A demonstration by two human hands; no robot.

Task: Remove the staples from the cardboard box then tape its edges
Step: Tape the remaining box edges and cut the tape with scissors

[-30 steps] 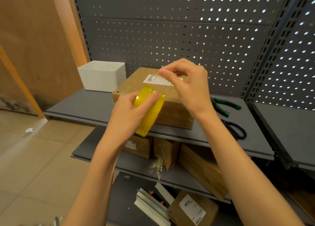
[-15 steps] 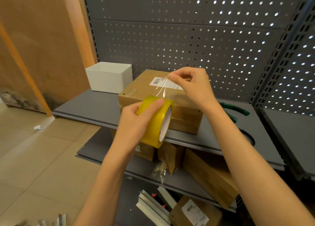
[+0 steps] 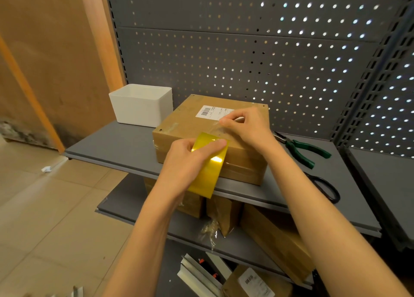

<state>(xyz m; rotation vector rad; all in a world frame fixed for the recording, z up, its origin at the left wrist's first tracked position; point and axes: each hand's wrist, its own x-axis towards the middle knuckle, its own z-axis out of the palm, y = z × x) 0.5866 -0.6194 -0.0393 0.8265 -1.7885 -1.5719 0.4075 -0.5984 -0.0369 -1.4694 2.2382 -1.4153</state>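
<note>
Grey metal shelf (image 3: 116,148) ran across mid-frame, pegboard wall (image 3: 224,57) behind, tiled floor lower left. White bin (image 3: 141,106) sat upper left of the cardboard box (image 3: 190,122) at center; pliers (image 3: 300,149) and scissors (image 3: 324,187) lay at right. Left hand (image 3: 186,162) gripped the yellow tape roll (image 3: 209,167) against the box front, right hand (image 3: 246,124) pinched the tape end on top.

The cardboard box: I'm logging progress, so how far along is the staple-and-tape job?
Staples: none visible on the cardboard box, and the pliers lie set aside on the shelf. In hand: the left hand holds the tape roll while the right hand presses the tape end onto the top. Left: running tape along the edges.
</note>
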